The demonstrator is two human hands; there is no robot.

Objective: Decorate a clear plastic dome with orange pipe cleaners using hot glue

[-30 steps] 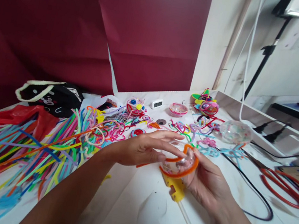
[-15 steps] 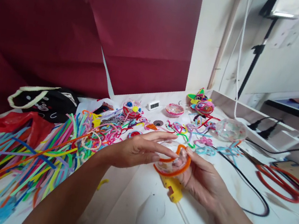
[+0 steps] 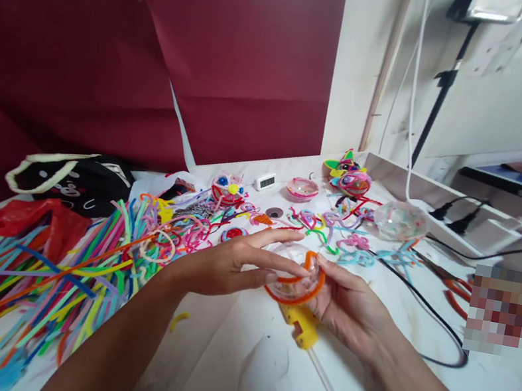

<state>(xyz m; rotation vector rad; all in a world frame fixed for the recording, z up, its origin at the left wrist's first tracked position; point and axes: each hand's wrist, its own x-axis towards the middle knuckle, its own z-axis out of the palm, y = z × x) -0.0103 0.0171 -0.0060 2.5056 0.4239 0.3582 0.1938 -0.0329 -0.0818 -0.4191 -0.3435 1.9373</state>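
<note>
A clear plastic ball (image 3: 294, 275) with an orange pipe cleaner (image 3: 296, 296) round it sits between both hands above the white table (image 3: 238, 326). My right hand (image 3: 351, 312) cups it from the right and below. My left hand (image 3: 238, 266) lies against its left side, fingers stretched across the ball and pressing the orange strand. A yellow glue gun (image 3: 301, 327) rests on the table just under the ball.
A heap of coloured pipe cleaners (image 3: 40, 271) covers the left of the table beside a red bag (image 3: 9, 218) and a black pouch (image 3: 76, 180). Finished decorated balls (image 3: 354, 182), a clear ball (image 3: 401, 220), a small timer (image 3: 266, 181) and black cables (image 3: 427, 312) lie behind and right.
The view has drifted slightly, so everything sits a little further left and lower. Both hands keep hold of the ball; the left fingers have shifted slightly along the orange strand.
</note>
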